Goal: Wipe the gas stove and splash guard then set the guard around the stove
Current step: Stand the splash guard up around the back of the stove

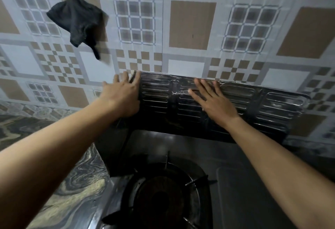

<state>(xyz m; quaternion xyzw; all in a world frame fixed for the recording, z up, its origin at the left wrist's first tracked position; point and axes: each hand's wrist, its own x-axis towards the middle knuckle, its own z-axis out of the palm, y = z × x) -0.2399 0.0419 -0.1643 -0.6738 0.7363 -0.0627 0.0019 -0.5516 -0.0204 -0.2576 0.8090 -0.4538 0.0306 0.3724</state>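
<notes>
Tiled wall (192, 24) behind everything. Gas stove (181, 149) low in view. Splash guard (253, 102) stands upright at stove back edge, against wall, long axis left-right; left wing (112, 149) folded toward person along stove side. Left hand (121, 98) lies flat at fold corner, right hand (213, 102) flat on middle panel; both released, grasping nothing. Right end of guard beyond both hands, right hand nearer; probably next to fold.
</notes>
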